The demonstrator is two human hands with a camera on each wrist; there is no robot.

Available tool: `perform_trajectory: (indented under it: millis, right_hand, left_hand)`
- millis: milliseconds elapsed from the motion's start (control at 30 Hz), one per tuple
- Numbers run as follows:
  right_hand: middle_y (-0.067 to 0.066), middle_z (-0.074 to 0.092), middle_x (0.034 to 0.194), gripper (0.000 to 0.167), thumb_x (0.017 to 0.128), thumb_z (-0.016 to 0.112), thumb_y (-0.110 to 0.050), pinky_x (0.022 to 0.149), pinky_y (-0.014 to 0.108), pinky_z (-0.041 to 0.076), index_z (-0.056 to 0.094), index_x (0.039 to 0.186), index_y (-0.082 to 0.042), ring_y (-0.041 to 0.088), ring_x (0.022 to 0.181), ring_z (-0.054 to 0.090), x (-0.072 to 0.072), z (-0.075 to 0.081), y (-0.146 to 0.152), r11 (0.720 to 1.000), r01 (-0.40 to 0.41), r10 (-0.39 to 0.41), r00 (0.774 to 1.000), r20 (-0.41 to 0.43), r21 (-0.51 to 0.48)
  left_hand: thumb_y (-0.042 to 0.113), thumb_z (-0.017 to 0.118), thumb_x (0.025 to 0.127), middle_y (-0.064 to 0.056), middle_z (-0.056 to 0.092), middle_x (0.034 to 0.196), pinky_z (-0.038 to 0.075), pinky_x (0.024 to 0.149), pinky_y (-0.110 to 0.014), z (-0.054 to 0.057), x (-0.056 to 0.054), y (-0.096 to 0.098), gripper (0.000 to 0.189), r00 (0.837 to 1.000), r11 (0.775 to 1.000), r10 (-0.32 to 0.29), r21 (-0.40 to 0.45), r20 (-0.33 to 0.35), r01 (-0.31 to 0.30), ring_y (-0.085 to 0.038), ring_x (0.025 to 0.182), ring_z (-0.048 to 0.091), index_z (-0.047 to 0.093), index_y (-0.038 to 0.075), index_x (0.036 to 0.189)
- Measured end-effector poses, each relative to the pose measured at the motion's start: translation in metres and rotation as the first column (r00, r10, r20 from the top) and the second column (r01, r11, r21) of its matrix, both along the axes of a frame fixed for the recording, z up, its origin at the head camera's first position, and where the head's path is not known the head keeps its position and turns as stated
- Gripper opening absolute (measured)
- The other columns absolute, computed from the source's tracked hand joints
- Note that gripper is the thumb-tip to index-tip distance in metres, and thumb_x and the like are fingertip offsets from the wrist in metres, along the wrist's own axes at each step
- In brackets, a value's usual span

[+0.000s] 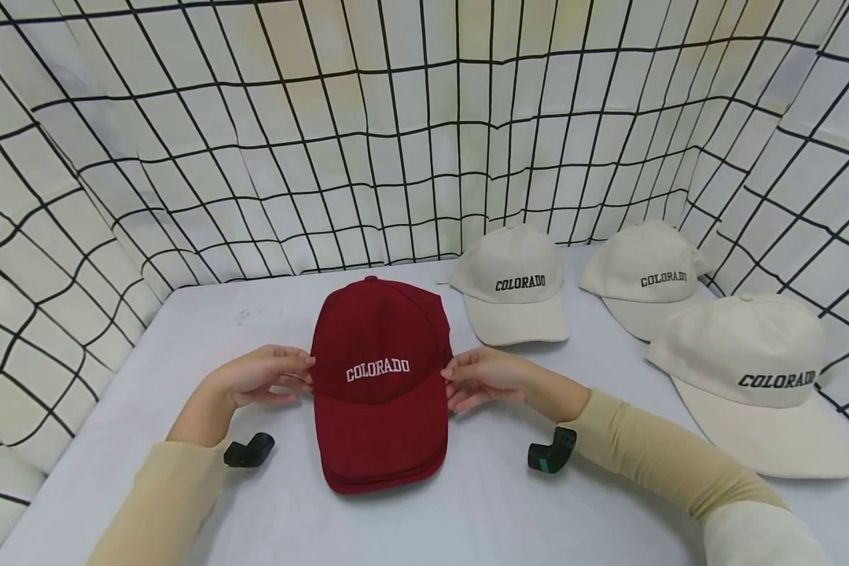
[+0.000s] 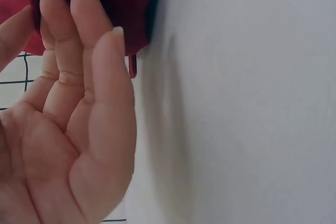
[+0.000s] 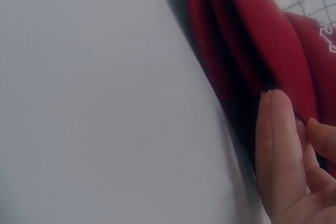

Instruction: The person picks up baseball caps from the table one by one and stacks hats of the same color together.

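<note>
Right now my left hand [image 1: 258, 377] and my right hand [image 1: 484, 379] each pinch a side of the top red cap [image 1: 378, 369], thumb above and fingers [image 3: 281, 145] beneath the edge where crown meets brim. That cap sits on a small stack of red caps [image 1: 382, 464] in the middle of the table [image 1: 205, 330], brims toward me; the right wrist view shows several red brims layered one under another. Three cream caps lie well apart to my right: one [image 1: 512, 287] behind the stack, one [image 1: 644, 275] farther back, one [image 1: 757, 377] nearest the table's edge.

The risk, as I judge it, is in those layered brims. My fingertips reach under the edge, and I cannot tell whether they catch only the top cap. If they hook a second brim, lifting would drag the stack askew. An uneven pinch could also let one side slip, and the soft crown would fold.
</note>
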State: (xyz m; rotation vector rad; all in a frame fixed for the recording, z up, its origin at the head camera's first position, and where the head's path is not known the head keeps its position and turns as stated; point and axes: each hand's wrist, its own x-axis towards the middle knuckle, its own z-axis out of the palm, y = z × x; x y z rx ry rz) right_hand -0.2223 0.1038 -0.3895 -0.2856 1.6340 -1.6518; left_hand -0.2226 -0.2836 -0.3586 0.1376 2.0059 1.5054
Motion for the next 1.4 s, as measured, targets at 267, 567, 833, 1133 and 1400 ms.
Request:
perform_trajectory:
  millis: [267,567,833,1133,1400]
  right_hand:
    - [0.008,0.065,0.083,0.018,0.104,0.053,-0.003,0.073,0.030,0.061,0.063,0.090,-0.007,0.018,0.075,0.072,0.003,-0.002,-0.002,0.999,-0.015,0.016,1.000,-0.010,0.042]
    - [0.010,0.064,0.085,0.016,0.105,0.052,-0.002,0.071,0.031,0.061,0.061,0.091,-0.006,0.018,0.073,0.071,0.006,-0.002,-0.002,0.997,-0.034,0.036,0.999,-0.020,0.075]
    - [0.010,0.064,0.085,0.014,0.104,0.055,-0.006,0.072,0.033,0.061,0.063,0.094,-0.004,0.019,0.073,0.070,0.005,-0.002,0.003,0.996,-0.022,0.026,0.998,-0.053,0.089]
    - [0.010,0.066,0.090,0.021,0.103,0.056,-0.005,0.078,0.035,0.061,0.062,0.114,0.011,0.020,0.081,0.071,0.004,0.008,0.022,0.998,-0.003,0.012,0.990,-0.142,0.062]
    - [0.010,0.069,0.093,0.031,0.102,0.060,-0.006,0.084,0.038,0.060,0.057,0.122,0.018,0.021,0.084,0.070,0.003,0.026,0.042,0.997,0.004,0.016,0.963,-0.268,0.073]
  left_hand:
    - [0.018,0.054,0.106,0.001,0.069,0.090,0.058,0.077,-0.031,-0.004,0.001,0.000,0.019,1.000,0.999,-0.025,-0.036,0.006,0.025,-0.012,0.089,0.069,0.069,0.017,0.095]
    - [0.016,0.053,0.105,-0.001,0.069,0.090,0.058,0.075,-0.031,-0.009,0.001,0.004,0.018,1.000,0.999,-0.015,-0.044,0.003,0.015,-0.013,0.088,0.069,0.068,0.015,0.096]
    - [0.020,0.057,0.104,-0.005,0.071,0.100,0.058,0.080,-0.037,-0.002,0.003,0.001,0.021,0.997,0.989,0.010,-0.145,-0.078,-0.022,-0.017,0.094,0.070,0.069,0.006,0.113]
    - [0.030,0.056,0.106,-0.012,0.067,0.113,0.057,0.089,-0.042,0.027,0.005,-0.001,0.039,0.980,0.969,0.033,-0.234,-0.197,-0.080,-0.021,0.103,0.067,0.058,-0.002,0.129]
    - [0.031,0.057,0.107,-0.003,0.068,0.108,0.057,0.086,-0.032,0.063,0.009,0.009,0.040,0.933,0.971,0.062,-0.195,-0.356,-0.139,-0.016,0.103,0.067,0.055,-0.001,0.131]
